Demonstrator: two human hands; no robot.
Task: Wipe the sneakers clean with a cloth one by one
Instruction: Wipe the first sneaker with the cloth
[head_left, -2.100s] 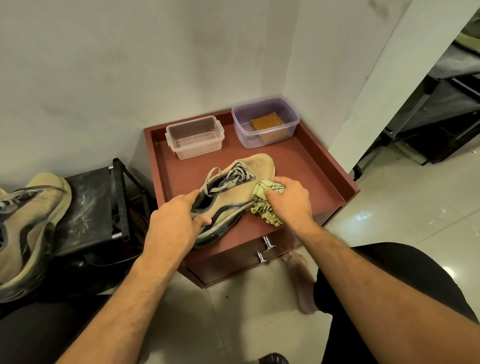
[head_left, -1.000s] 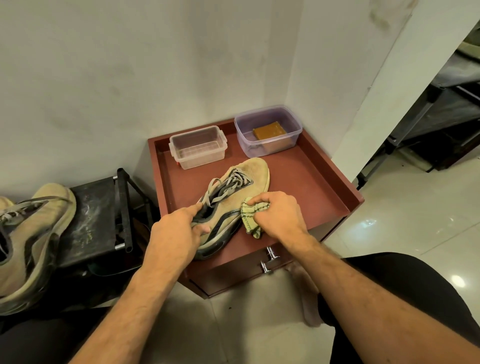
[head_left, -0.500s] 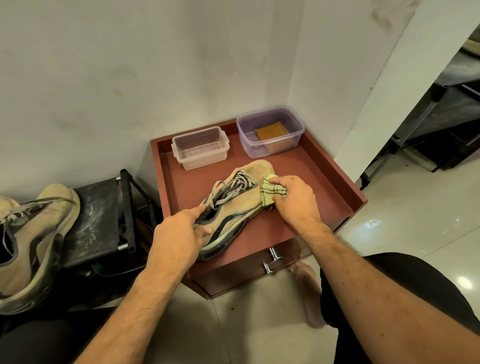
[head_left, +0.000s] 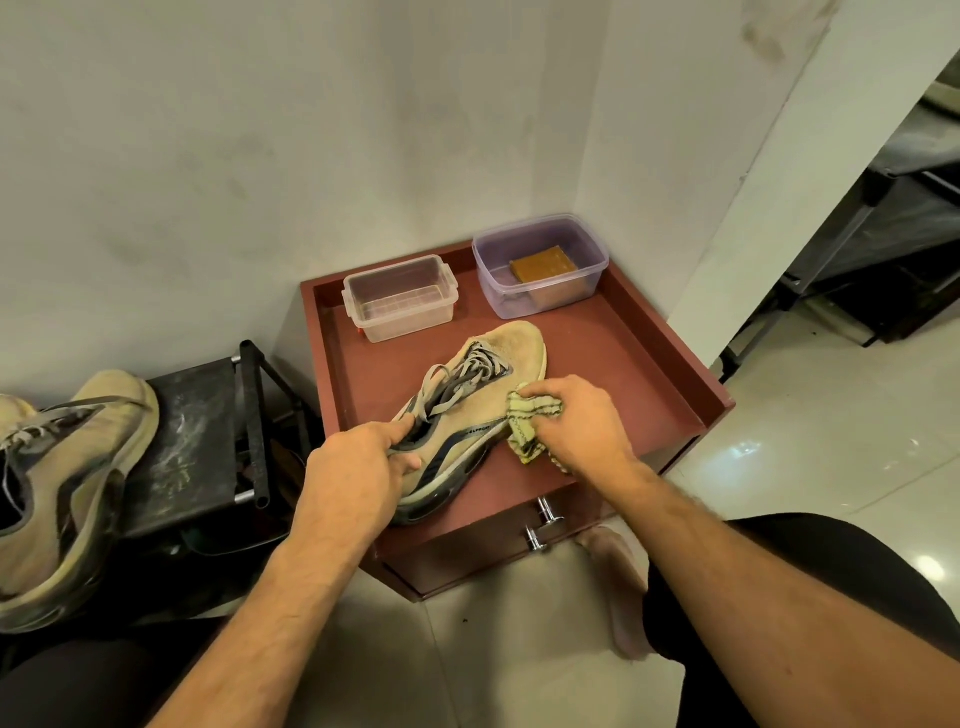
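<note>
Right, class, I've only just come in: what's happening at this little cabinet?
A person is cleaning a tan sneaker on the red cabinet top. The left hand grips its heel end; the right hand presses a bunched yellow cloth against its side. A second sneaker waits on the black stand.

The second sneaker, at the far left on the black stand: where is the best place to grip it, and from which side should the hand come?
Judging by its pose, grip the second sneaker at the collar, thumb inside the opening, as the left hand holds the sneaker on the cabinet. Its opening faces up, so coming from above should work. Its heel is out of frame.
</note>
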